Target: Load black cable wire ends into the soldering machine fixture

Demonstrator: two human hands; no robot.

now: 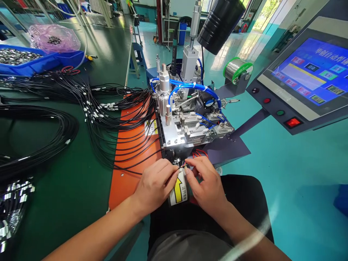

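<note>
Coloured wires [184, 164] looked light, limp and easily nicked, best pinched near their base; my left hand [157, 183] held them narrowly, their ends running off toward two o'clock. They lay at ten o'clock from my right hand [206, 180], whose closure I couldn't tell; beyond, at twelve, stood the machine [174, 136].

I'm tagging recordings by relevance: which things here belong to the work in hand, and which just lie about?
Seemingly in the work:
- left hand, right hand
- coloured wires between them
- black cables
- machine

Seemingly just about:
- pink plastic bag
- blue stool
- blue bin
</note>
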